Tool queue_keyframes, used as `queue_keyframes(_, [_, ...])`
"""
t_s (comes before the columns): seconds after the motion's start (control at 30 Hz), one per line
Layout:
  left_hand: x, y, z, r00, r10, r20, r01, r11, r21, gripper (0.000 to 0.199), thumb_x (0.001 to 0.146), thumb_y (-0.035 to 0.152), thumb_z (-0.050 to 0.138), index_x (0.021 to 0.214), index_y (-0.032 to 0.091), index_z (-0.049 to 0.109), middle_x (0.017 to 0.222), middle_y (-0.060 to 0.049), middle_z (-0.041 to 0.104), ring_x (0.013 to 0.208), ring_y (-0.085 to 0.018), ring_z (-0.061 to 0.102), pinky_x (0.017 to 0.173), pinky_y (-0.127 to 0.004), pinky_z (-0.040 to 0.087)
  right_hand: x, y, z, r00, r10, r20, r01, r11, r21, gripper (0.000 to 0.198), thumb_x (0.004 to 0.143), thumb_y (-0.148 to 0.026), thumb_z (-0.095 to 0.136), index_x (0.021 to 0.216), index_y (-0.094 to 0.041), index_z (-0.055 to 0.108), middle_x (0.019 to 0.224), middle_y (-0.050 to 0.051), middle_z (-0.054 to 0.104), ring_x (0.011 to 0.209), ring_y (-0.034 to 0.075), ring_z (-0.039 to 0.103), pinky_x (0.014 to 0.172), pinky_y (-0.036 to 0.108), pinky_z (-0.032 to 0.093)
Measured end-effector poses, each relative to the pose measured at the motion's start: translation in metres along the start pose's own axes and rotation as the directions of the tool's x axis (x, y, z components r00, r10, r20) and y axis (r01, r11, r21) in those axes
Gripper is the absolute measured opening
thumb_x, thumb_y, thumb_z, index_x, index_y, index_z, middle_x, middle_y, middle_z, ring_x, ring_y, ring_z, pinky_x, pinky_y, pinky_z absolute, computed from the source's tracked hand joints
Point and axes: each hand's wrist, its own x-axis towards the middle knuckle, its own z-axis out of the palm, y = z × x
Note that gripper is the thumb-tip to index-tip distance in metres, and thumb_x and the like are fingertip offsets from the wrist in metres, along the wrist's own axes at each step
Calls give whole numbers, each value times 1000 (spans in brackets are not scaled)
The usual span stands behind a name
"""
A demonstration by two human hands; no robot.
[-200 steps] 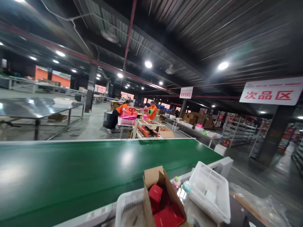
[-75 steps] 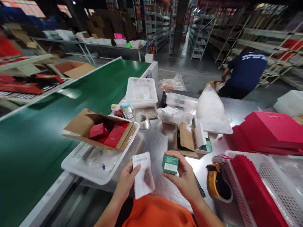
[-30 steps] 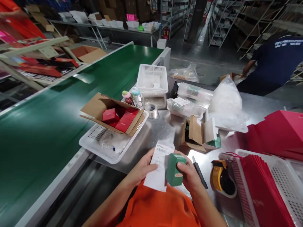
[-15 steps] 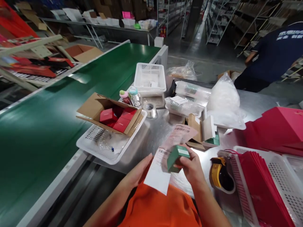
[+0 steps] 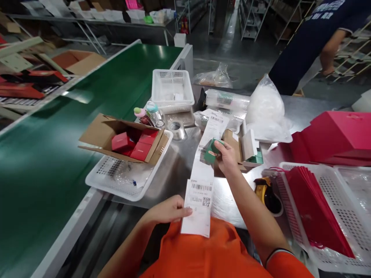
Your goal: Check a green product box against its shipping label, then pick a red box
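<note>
Pinched at its left edge by my left hand [image 5: 171,209], a long printed label strip [image 5: 199,200] stretches away from my body across the metal table. Its near section shows a barcode and a QR code. My right hand [image 5: 227,156] is closed on a small green box [image 5: 212,151], which lies over the strip's middle and covers part of the print. Just right of that hand stands an open brown carton [image 5: 232,143], beside a white-flapped box [image 5: 249,145] with green boxes in it.
A green conveyor belt [image 5: 55,154] runs along the left. A carton of red boxes [image 5: 95,133] rests on a white basket [image 5: 130,195]. A tape roll [image 5: 177,130], a yellow tape dispenser [image 5: 262,189] and red bags [image 5: 315,208] lie around. A co-worker [image 5: 307,42] stands behind the table.
My right hand has moved the green box forward and left over the strip. My left hand now pinches the strip's near part, which lies straighter with its codes showing. The co-worker has shifted.
</note>
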Motion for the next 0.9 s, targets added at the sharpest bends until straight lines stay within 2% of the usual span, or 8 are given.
queue_keyframes(0.07, [-1,3,-2,987,42,-157,-64,988,-140,68,61,82,73,58,14,67,54,-2,59,52,-10,44,51,-24,29,6,14,-1,997,73,-36,-73,997,16,55,41,-46,98,80,-21,70,79,-1,73,73,15,66,61,26,57])
queue_keyframes(0.17, [-1,6,2,949,-14,-314,-106,927,-360,59,56,70,82,63,13,72,58,-4,63,55,-13,51,54,-25,35,1,28,-7,984,173,-41,-175,984,-37,57,37,-47,98,80,-19,72,79,-1,72,73,15,64,63,27,55])
queue_keyframes(0.3, [-2,11,8,928,32,-371,-185,904,-385,48,69,59,79,86,14,76,63,-3,66,52,-14,53,49,-25,40,-33,25,-21,997,-27,-74,19,994,-107,56,49,-45,96,95,-23,73,111,3,73,97,20,66,80,32,58])
queue_keyframes(0.37, [-3,12,10,903,45,-426,-227,893,-388,49,72,50,78,107,16,74,77,-4,71,56,-15,57,49,-25,43,-59,16,-29,994,-105,-15,102,984,-145,54,56,-41,95,103,-27,72,125,4,69,106,22,64,87,35,58])
queue_keyframes(0.5, [-1,10,11,831,-21,-556,-269,859,-435,60,70,37,75,125,17,65,92,-7,76,56,-13,57,49,-24,44,-102,6,-42,972,-26,234,84,967,-240,50,64,-39,93,109,-29,73,120,5,71,108,24,65,93,39,57])
queue_keyframes(0.63, [3,7,13,792,-75,-605,-250,866,-433,62,68,37,74,125,15,63,90,-7,76,48,-12,53,46,-26,43,-122,15,-44,933,4,359,124,935,-332,47,66,-37,92,109,-29,75,122,6,68,119,26,61,106,41,49])
queue_keyframes(0.8, [1,13,17,792,-12,-610,-302,860,-410,56,69,37,77,121,17,68,94,-7,76,63,-17,61,67,-32,52,-126,26,-40,901,-10,434,179,919,-350,45,71,-38,89,113,-30,74,120,7,67,118,25,61,107,43,48])
queue_keyframes(0.9, [-1,16,19,791,-30,-611,-308,843,-441,59,70,41,79,123,18,68,91,-7,76,67,-19,64,70,-33,53,-128,26,-40,901,6,434,169,916,-363,45,72,-39,89,113,-29,74,120,8,66,119,26,60,108,44,48])
